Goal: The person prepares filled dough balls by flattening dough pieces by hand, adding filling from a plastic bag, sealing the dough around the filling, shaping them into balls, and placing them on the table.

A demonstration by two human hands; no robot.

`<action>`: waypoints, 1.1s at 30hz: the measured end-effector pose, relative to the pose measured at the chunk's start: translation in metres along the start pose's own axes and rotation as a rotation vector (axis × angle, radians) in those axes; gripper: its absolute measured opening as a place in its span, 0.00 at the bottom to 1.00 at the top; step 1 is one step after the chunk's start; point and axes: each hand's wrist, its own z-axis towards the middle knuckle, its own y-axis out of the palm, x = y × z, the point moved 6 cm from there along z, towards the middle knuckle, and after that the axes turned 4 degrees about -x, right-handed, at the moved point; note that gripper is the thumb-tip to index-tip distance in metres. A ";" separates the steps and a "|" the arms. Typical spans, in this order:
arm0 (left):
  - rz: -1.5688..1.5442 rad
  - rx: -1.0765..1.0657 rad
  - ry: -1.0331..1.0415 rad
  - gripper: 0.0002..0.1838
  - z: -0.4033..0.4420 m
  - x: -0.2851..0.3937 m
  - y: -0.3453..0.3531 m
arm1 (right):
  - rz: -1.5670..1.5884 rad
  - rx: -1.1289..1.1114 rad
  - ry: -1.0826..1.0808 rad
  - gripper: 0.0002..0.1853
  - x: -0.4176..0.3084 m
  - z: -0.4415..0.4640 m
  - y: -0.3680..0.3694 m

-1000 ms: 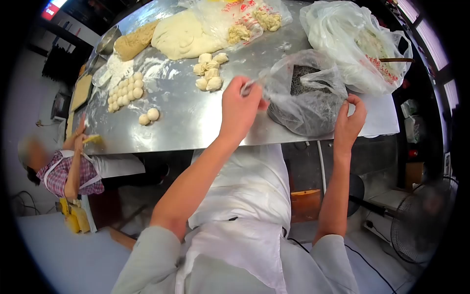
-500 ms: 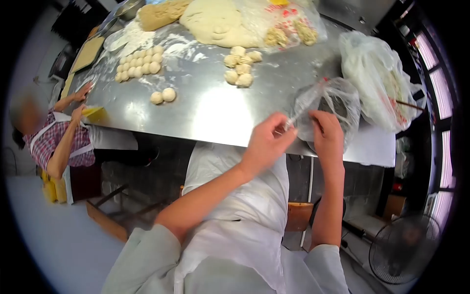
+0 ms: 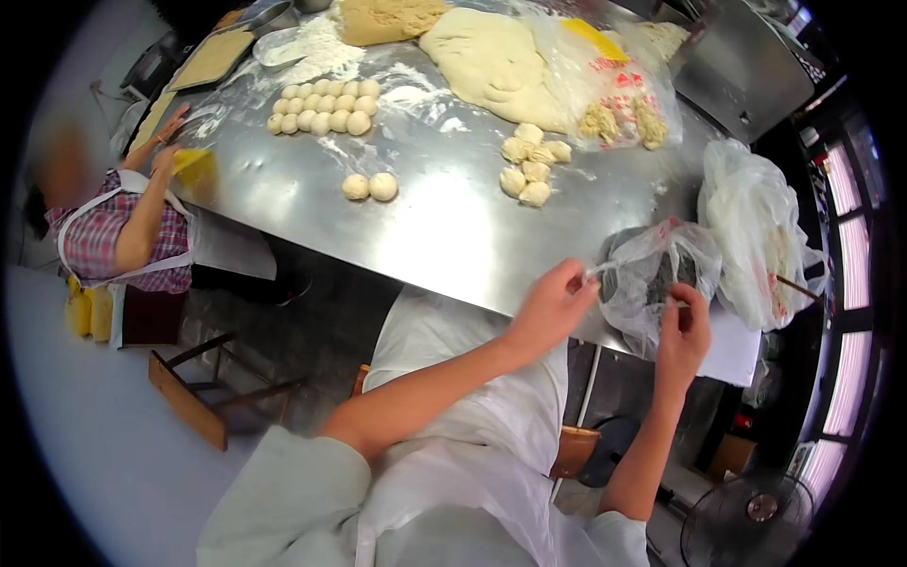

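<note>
A thin clear plastic bag [image 3: 631, 304] with dark contents [image 3: 664, 276] sits near the table's front edge. My left hand [image 3: 556, 307] pinches a drawn-out corner of this bag at its left side. On the bag's front right side, my right hand [image 3: 688, 331] has its fingers curled against the plastic, thumb near the index finger, apparently gripping its edge. Just beyond stands a larger white plastic bag [image 3: 751, 222] with a brown stick [image 3: 798, 288] poking out. Several rough dough pieces [image 3: 536, 171] lie farther back on the steel table [image 3: 444, 236].
Rows of round dough balls [image 3: 321, 106], two separate balls [image 3: 369, 187], a big dough slab [image 3: 496, 71] and scattered flour [image 3: 316, 59] are on the table. At the left, a co-worker [image 3: 142, 222] holds a yellow scraper [image 3: 195, 168]. A fan [image 3: 746, 520] stands at lower right.
The view has turned, so the table's things sit farther right and lower. My right hand has moved slightly away from my left, and the bag's mouth looks more spread.
</note>
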 end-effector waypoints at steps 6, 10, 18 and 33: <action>0.092 0.264 -0.076 0.12 -0.026 -0.039 -0.075 | 0.241 -0.322 -0.092 0.17 -0.096 0.011 0.097; 0.103 0.303 -0.036 0.08 -0.042 -0.041 -0.095 | -0.162 -0.263 -0.453 0.32 -0.052 0.039 0.207; 0.108 0.353 0.027 0.07 -0.051 -0.068 -0.091 | -0.018 -0.126 -0.292 0.21 0.011 0.085 0.266; -0.721 -0.047 -0.295 0.29 -0.028 -0.032 -0.059 | 0.774 -0.476 0.103 0.28 -0.032 -0.016 0.184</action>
